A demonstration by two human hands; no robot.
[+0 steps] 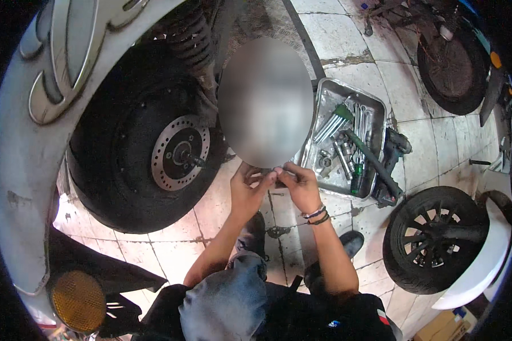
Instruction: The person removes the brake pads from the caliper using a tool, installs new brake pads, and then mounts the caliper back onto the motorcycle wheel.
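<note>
Left hand (249, 190) and right hand (304, 190) meet by the metal tray's (333, 92) near-left corner; grip bent inward, on what I can't discern (partly obscured). Green-handled tool (356, 181) lies at the tray's near edge.

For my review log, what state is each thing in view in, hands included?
Left bare hand: fingers bent, grip unclear.
Right bare hand: fingers bent, grip unclear.
Large black tyre: upright.
Perforated round silver disc: uncovered.
Silver rectangular metal tray: uncovered, holding tools.
Silver rods in a green holder: bunched, lying in the tray.
Dark pistol-shaped power tool: lying beside the tray.
Black-spoked wheel: upright.
</note>
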